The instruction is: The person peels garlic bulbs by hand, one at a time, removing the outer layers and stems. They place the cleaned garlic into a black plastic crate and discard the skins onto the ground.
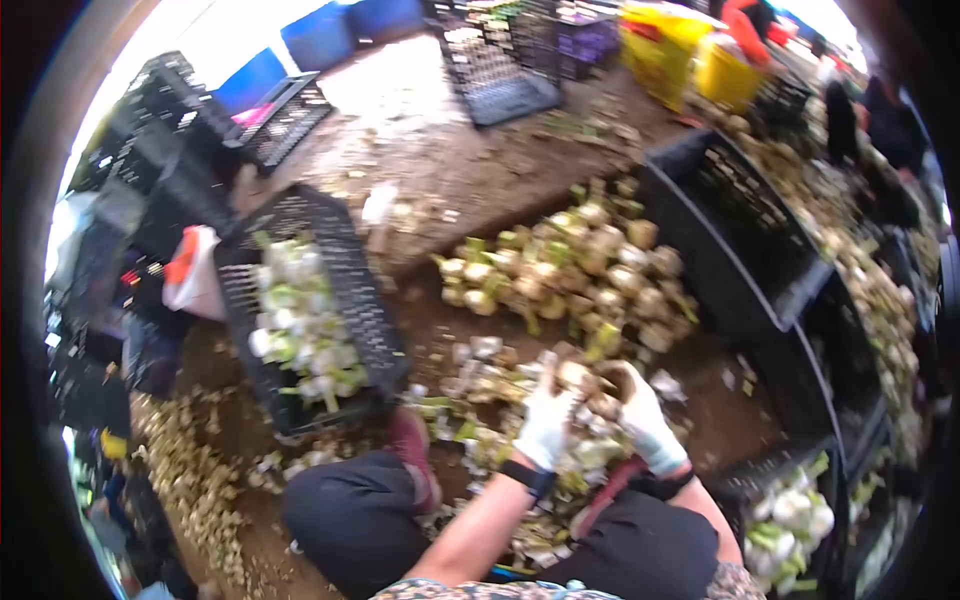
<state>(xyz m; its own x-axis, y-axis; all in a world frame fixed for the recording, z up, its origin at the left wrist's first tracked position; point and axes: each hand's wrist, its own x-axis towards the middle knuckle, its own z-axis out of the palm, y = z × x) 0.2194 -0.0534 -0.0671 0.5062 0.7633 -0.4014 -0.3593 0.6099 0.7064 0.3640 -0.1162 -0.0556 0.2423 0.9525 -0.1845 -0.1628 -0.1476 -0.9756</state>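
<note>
Both my hands wear pale gloves and are close together low in the middle of the head view. My left hand (546, 418) has its fingers against a garlic bulb (574, 374), which sits between the two hands. My right hand (645, 418) curls its fingers at the right side of the bulbs; what lies inside them is blurred. Just beyond is a heap of untrimmed garlic bulbs (560, 262). Under and around my hands lie loose peelings and leaf scraps (480, 385).
A black crate (372, 300) with whiter garlic stands at the left. Another black crate (735, 230) is at the right, with more garlic in a crate at lower right (790, 525). Yellow bags (725, 75) and a crate (512, 105) are farther back.
</note>
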